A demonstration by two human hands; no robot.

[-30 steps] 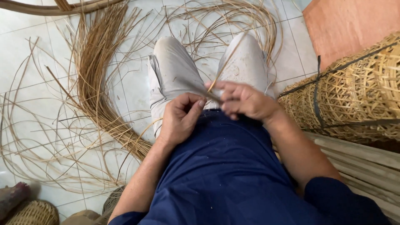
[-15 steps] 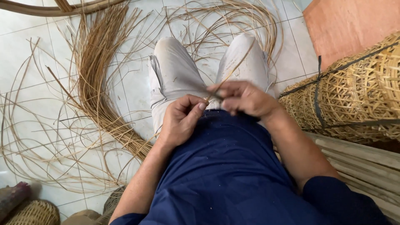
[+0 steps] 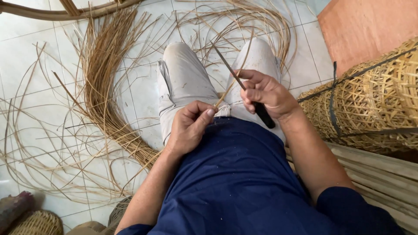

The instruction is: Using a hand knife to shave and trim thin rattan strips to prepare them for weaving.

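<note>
I sit on a tiled floor with my legs stretched out. My left hand [image 3: 189, 124] pinches the near end of a thin rattan strip [image 3: 237, 72], which rises away over my right knee. My right hand [image 3: 265, 93] grips a knife [image 3: 244, 87] with a black handle. Its narrow blade points up and to the left and crosses the strip just past my left thumb. Both hands hover above my lap, a few centimetres apart.
A thick bundle of rattan strips [image 3: 102, 82] curves over the floor on the left, with loose strips all around. Woven baskets [image 3: 374, 100] tied with a dark strap lie on the right above pale slats [image 3: 379, 169]. A small basket [image 3: 37, 223] sits at bottom left.
My right hand has lifted and drawn to the right, and the knife blade now stands out clear against the strip. My left hand keeps its pinch on the strip's end.
</note>
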